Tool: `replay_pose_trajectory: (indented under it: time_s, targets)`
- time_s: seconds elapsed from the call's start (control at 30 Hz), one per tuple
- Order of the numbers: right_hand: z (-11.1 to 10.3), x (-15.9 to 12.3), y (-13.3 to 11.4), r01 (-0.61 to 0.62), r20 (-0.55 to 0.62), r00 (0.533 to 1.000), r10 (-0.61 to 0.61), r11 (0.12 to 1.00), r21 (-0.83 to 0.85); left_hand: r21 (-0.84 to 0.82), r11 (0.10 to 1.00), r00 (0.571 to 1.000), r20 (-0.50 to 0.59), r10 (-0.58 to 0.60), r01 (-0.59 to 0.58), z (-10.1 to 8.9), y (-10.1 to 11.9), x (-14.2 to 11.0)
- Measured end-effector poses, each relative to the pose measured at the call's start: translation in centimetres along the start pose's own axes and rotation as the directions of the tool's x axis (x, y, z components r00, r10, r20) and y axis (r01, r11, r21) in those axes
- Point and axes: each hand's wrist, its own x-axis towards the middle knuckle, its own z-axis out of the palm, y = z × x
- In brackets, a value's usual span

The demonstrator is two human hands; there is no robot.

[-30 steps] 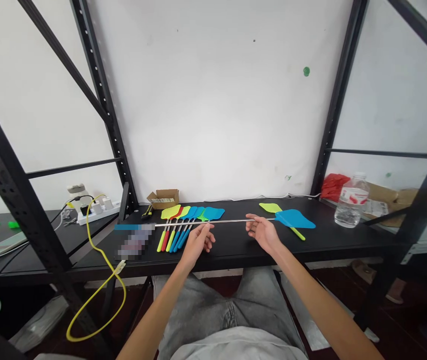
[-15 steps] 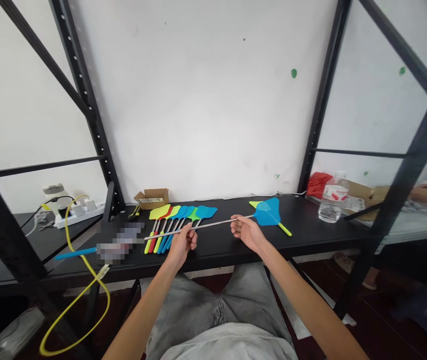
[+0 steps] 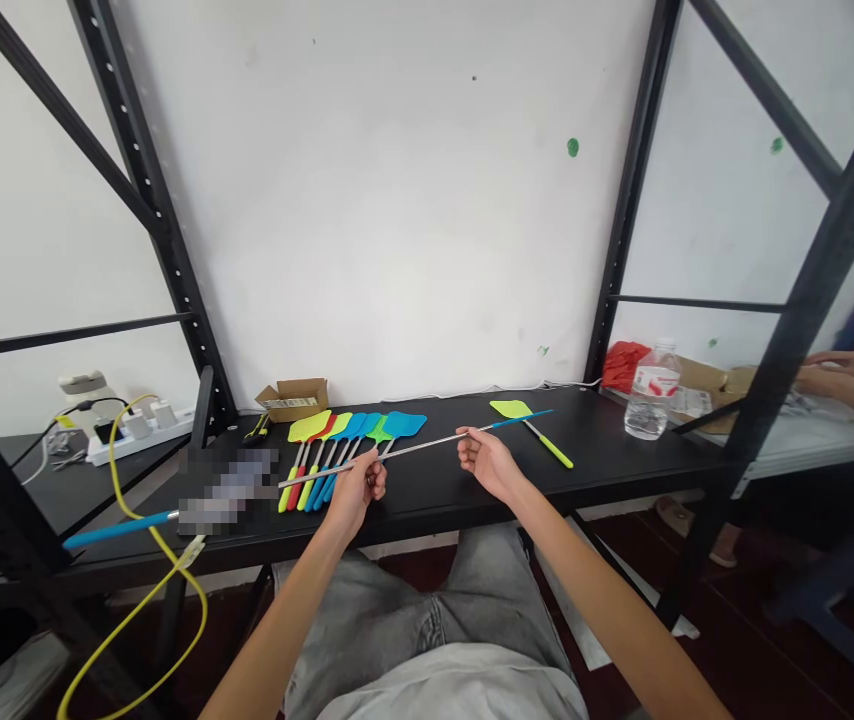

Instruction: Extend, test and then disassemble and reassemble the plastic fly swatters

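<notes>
A blue fly swatter with a long, drawn-out metal rod [image 3: 421,447] lies across both my hands above the black table. My left hand [image 3: 354,490] closes around the rod near its middle. Close to the blue head [image 3: 521,420], which is seen edge-on, my right hand [image 3: 488,464] pinches the rod between thumb and fingers. Its blue handle [image 3: 123,529] reaches far left, partly behind a blurred patch. Below the rod, several short swatters in yellow-green, red, blue and green [image 3: 298,430] lie side by side. One yellow-green swatter [image 3: 556,452] rests alone on the right.
A small cardboard box [image 3: 293,400] and a yellow-black tool [image 3: 257,431] sit at the back left. A yellow cable [image 3: 198,600] loops over the left edge near a power strip [image 3: 143,436]. A water bottle [image 3: 650,398] stands right, before another person's hands [image 3: 836,372]. Black rack posts flank the table.
The long swatter has tilted, its handle end dropping towards me, and its head has rolled from flat-on to edge-on. The view has swung right, bringing in another person's hands.
</notes>
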Motion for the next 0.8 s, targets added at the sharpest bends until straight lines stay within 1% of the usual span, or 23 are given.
replay_pose_trajectory:
  time_s: [0.23, 0.43, 0.63, 0.8]
  targets:
    - [0.2, -0.13, -0.12, -0.002, -0.008, 1.0, 0.002, 1.0, -0.013, 0.014, 0.999, 0.999, 0.001, 0.041, -0.041, -0.11, -0.16, 0.12]
    - [0.14, -0.11, -0.05, 0.0, -0.001, 1.0, 0.0, 1.0, -0.013, 0.032, 0.999, 0.999, -0.001, 0.04, -0.04, 0.04, -0.03, 0.05]
    - [-0.1, 0.01, 0.04, 0.006, 0.004, 1.0, -0.006, 1.0, -0.014, 0.039, 0.999, 0.999, 0.025, 0.034, -0.035, -0.15, -0.23, 0.29]
    - [-0.04, -0.03, 0.06, 0.012, 0.008, 1.0, -0.012, 1.0, -0.012, 0.068, 0.997, 0.999, 0.025, 0.035, -0.036, -0.24, -0.41, 0.23]
